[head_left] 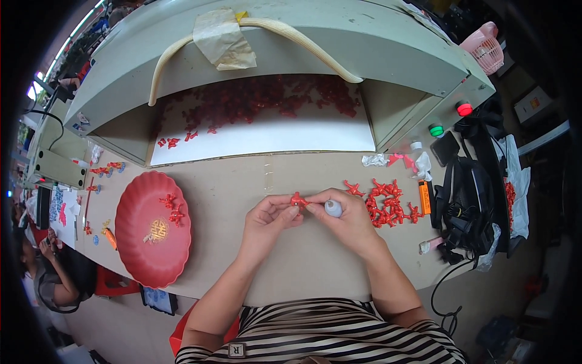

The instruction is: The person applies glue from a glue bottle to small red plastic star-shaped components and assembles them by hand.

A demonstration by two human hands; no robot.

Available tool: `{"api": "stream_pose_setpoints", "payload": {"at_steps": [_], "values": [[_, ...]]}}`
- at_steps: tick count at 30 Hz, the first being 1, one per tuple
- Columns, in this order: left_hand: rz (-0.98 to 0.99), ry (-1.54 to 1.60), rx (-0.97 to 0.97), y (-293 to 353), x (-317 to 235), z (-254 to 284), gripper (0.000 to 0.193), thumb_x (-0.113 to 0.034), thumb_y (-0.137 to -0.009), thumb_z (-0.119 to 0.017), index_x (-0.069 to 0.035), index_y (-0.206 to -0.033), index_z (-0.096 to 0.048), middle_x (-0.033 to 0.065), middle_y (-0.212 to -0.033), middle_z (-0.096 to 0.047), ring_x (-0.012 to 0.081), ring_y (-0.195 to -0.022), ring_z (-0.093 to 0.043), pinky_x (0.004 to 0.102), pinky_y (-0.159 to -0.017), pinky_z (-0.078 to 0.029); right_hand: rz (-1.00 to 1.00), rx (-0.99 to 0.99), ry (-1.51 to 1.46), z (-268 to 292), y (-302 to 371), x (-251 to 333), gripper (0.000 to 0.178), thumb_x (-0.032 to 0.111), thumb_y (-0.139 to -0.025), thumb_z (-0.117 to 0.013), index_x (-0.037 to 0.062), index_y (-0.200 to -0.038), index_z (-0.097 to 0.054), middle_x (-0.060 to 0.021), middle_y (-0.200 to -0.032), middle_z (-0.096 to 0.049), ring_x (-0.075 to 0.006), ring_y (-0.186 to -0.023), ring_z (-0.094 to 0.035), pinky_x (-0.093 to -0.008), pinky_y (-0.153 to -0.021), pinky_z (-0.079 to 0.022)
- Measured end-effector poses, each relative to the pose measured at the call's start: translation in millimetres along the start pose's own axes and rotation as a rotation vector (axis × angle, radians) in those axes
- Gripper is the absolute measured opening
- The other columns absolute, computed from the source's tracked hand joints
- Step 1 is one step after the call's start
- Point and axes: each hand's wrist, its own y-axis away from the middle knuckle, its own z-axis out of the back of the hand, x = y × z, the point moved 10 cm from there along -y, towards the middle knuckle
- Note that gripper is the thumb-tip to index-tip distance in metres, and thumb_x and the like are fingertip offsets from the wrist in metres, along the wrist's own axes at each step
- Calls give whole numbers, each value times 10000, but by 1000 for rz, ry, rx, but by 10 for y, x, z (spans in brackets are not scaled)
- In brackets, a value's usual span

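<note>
My left hand (pixel 270 213) pinches a small glossy red figurine (pixel 298 199) between thumb and fingertips, above the middle of the table. From the other side, the fingertips of my right hand (pixel 351 224) meet the same figurine. Tucked in the right hand is a small pale bottle-like object (pixel 333 208), its rounded end facing up; the rest is hidden by the fingers. Just right of that hand lies a loose group of similar red figurines (pixel 388 203). A scalloped red dish (pixel 130 242) stands to the left with a few red figurines in it.
Ahead is a grey-green machine housing (pixel 394 36) with a white bed (pixel 267 142) bearing many red pieces. Red (pixel 464 108) and green buttons (pixel 436 130) sit on its right side. An orange tube-like object (pixel 424 197) and black bag (pixel 464 206) lie right. Another person (pixel 60 276) sits left.
</note>
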Motion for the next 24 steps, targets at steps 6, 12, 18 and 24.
{"api": "stream_pose_setpoints", "payload": {"at_steps": [6,12,18,24], "values": [[13,5,20,4,-1,-46,288,-57,-849,-571,-1,-1121,-496,89,-1005,-601,135,-842,-599,271,-757,-515,-41,-28,-38,6,9,-63,167,122,-796,-646,36,-939,-626,-64,-843,-646,-108,-757,-588,-239,-687,-457],[112,138,43,4,86,-45,288,-121,-875,-542,-35,-1133,-449,94,-980,-594,134,-780,-585,316,-736,-520,-37,-80,-168,54,0,-128,175,119,-806,-637,26,-953,-620,-47,-859,-639,-92,-779,-581,-230,-705,-458],[303,441,212,70,158,-223,217,-168,-890,-497,-101,-1092,-449,92,-917,-579,142,-707,-572,342,-677,-528,-94,-30,-484,-37,-19,-206,219,93,-839,-595,4,-1039,-590,-28,-883,-618,-74,-795,-560,-211,-713,-456],[365,527,284,104,216,-264,237,-195,-894,-498,-80,-1095,-450,81,-908,-587,129,-676,-570,335,-647,-517,-140,68,-501,-108,-17,-231,218,108,-851,-583,12,-1047,-591,-20,-839,-607,-61,-741,-540,-209,-676,-456]]}}
